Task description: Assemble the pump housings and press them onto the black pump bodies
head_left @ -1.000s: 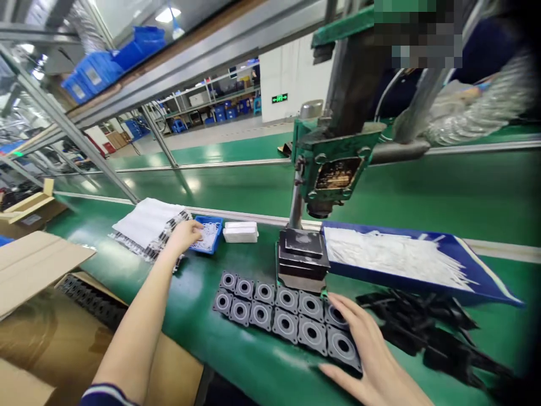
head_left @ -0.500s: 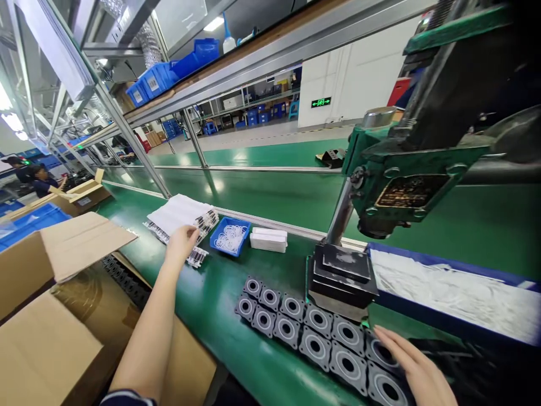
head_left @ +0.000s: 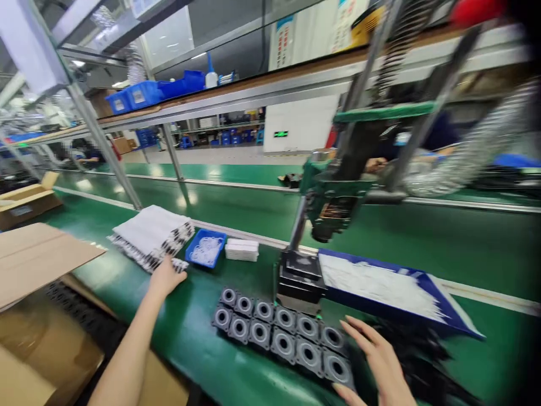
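My left hand (head_left: 164,278) is at the near corner of a stack of small black-and-white parts (head_left: 171,243) topped with white sheets (head_left: 146,225). Its thumb is spread from the fingers, whose tips reach the parts; nothing shows in its grasp. Two rows of black square plates with grey rings (head_left: 283,344) lie on the green bench (head_left: 181,344). Beside their right end is my right hand (head_left: 378,361), fingers and thumb wide apart, holding nothing. The thumb is close to the nearest end plate; whether it touches is unclear.
A blue tray of white rings (head_left: 205,249) and a white block (head_left: 242,250) stand behind the plates. The green press (head_left: 333,197) rises over its black base (head_left: 301,276). Right of it are a blue bin of white pieces (head_left: 380,282) and blurred black parts (head_left: 422,355). Cardboard boxes (head_left: 38,259) are left.
The view has swung right, so the bench things sit further left. My left hand has drawn to the stack's near corner, its thumb now apart. My right hand has spread its fingers wider.
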Demonstrator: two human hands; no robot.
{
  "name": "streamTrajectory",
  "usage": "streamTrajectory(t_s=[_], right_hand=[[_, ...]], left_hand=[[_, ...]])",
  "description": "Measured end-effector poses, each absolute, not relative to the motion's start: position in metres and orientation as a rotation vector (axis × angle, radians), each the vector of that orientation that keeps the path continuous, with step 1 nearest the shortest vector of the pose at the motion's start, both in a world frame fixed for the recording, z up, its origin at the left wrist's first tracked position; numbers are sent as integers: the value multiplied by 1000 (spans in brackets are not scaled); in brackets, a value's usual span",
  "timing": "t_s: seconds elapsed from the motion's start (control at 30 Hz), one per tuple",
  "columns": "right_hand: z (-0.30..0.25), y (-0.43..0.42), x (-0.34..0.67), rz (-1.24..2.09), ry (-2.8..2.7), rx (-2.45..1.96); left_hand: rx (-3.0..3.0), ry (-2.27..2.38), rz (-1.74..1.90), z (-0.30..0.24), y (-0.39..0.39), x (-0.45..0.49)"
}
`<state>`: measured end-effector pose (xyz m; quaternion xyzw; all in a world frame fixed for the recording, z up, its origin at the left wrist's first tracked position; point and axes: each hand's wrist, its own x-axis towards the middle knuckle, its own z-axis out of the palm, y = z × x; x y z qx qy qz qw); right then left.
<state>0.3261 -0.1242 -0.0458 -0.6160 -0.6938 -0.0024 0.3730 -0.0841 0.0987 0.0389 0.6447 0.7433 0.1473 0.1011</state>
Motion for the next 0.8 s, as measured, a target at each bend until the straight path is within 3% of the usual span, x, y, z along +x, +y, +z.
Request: streamTrajectory(t_s=[0.1,0.17,0.3,0.43,0.63,0.8], right_hand=[[-21,-135,316,-111,-1730,-1567],[-4,-135,297,-55,-1683,-1504],[21,-121,250,507,-1599,-1281],[30,-106,217,891,-1536,-1078],[32,-107,212,831,-1588,-1076],[41,-106,223,925,-1550,-1032]], left_hand=[[1890,1940,633,43,67,-82],[1656,1346,967,41,38,-70],[1535,854,988,35,-14,-18],[1686,682,941,27,-37,26],[1981,772,1097,22,-44,38],[1642,569,910,24,-47,37]])
